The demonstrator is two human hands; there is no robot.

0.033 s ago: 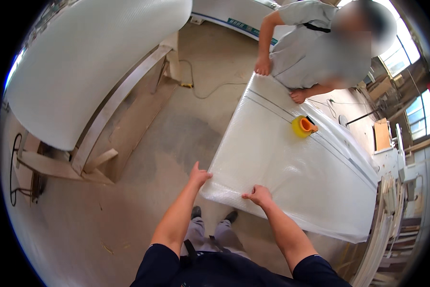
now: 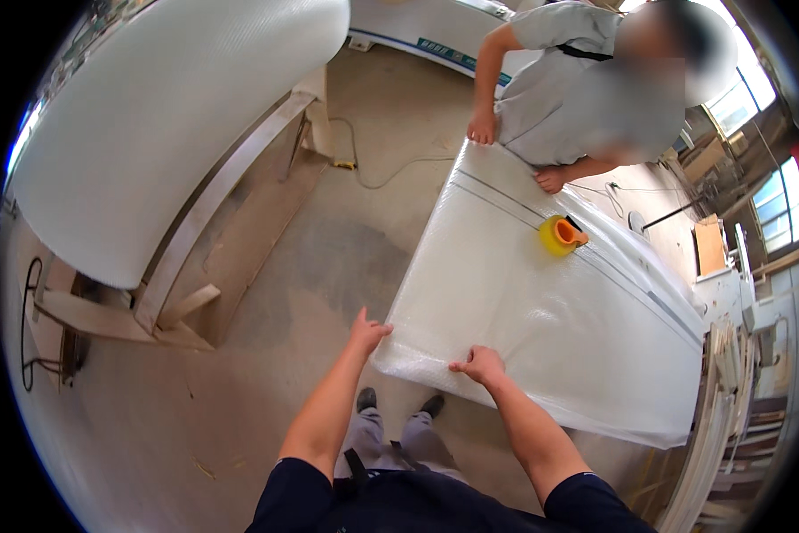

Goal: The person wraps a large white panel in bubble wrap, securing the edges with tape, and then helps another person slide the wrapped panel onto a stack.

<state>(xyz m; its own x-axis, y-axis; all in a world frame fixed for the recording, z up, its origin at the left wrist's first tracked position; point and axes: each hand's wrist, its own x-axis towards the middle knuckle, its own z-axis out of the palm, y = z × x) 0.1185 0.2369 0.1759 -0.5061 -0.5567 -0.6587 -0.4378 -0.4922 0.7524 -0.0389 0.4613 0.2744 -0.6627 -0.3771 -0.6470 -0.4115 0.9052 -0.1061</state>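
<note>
Head view: a bubble-wrapped package (image 2: 479, 266), contents indistinct, lies before the person, left hand (image 2: 368, 334) at its corner, right hand (image 2: 483, 363) at its near edge; I cannot tell their grip. Yellow tape (image 2: 552, 240) sits atop; a machine's strip (image 2: 451, 54) bears lettering.

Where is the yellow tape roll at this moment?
In the head view, the tape roll is right of centre, on the wrapped panel, just below a co-worker's hand.

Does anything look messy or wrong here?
Nothing damaged stands out. Slightly untidy: the shiny translucent plastic wrapping looks wrinkled between the left hand and right hand, and small yellowish scraps litter the greyish floor at lower left.
</note>
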